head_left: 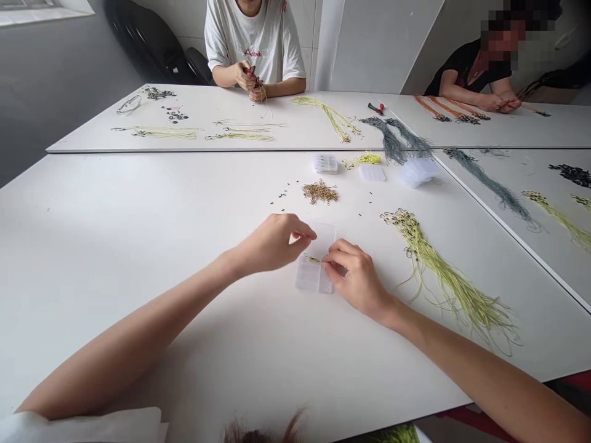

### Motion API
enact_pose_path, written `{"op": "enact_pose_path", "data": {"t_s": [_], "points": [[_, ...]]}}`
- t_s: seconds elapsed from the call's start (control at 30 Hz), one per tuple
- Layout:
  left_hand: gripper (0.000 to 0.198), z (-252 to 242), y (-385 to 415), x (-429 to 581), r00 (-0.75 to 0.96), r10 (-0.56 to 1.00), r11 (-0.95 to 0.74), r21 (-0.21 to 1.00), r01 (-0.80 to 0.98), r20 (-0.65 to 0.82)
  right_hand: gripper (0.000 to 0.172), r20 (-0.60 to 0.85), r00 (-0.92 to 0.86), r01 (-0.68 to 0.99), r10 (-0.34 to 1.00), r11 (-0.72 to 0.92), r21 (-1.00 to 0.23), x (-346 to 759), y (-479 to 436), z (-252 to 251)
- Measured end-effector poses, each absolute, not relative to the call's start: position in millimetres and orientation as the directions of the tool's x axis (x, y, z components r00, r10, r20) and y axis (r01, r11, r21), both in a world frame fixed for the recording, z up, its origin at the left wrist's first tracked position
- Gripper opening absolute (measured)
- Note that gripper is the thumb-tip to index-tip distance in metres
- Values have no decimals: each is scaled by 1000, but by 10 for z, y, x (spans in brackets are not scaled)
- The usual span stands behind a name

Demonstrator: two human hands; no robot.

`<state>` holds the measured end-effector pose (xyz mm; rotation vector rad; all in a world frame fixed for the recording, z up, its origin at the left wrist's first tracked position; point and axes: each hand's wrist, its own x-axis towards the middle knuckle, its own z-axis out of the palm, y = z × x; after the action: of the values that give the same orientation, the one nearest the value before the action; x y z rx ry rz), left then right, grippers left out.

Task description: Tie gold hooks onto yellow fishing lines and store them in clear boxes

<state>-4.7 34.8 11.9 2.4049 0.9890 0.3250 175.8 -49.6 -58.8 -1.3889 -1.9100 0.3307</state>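
Observation:
A small clear plastic box [307, 280] with compartments lies with its lid [327, 232] raised or laid back, on the white table in front of me. My right hand [353, 271] is closed in a pinch at its right side. Between thumb and forefinger it holds a yellow-green fishing rig [313, 259], whose dark end reaches over the box. My left hand [289, 241] hovers at the upper left of the box, fingers curled, thumb and forefinger slightly apart. Nothing shows between them.
Beyond the box lie a pile of gold hooks or swivels [320, 192], stacked boxes [325, 163] and loose clear cases [418, 172]. Yellow-green rigs [436, 264] spread to the right. Across the table, a person in a white shirt [253, 43] holds red-handled pliers [250, 71]; another sits far right.

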Motion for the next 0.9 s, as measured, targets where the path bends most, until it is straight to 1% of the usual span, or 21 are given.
{"op": "enact_pose_path", "data": {"t_s": [0.07, 0.13, 0.17, 0.23, 0.4, 0.63, 0.9], "points": [[26, 70, 226, -87, 761, 639, -721, 427, 545, 109, 19, 410, -144, 714, 901, 381, -587, 1756, -495, -583], [27, -26, 77, -121, 795, 588, -797, 279, 536, 152, 20, 411, -149, 720, 899, 384, -578, 1756, -492, -580], [28, -82, 7, -135, 802, 571, -816, 226, 532, 177, 20, 413, -151, 723, 898, 385, -574, 1756, -492, -580], [30, -190, -103, -155, 806, 553, -833, 164, 528, 212, 19, 418, -153, 724, 895, 389, -569, 1754, -491, -581], [32, -319, -211, -151, 803, 547, -836, 116, 536, 237, 19, 422, -153, 722, 894, 393, -569, 1745, -493, -585], [34, -313, -256, -125, 771, 581, -811, 106, 575, 262, 19, 419, -152, 726, 895, 389, -567, 1752, -499, -581], [30, -339, -276, -129, 770, 584, -805, 59, 591, 257, 18, 405, -151, 724, 902, 380, -576, 1753, -499, -570]]}}
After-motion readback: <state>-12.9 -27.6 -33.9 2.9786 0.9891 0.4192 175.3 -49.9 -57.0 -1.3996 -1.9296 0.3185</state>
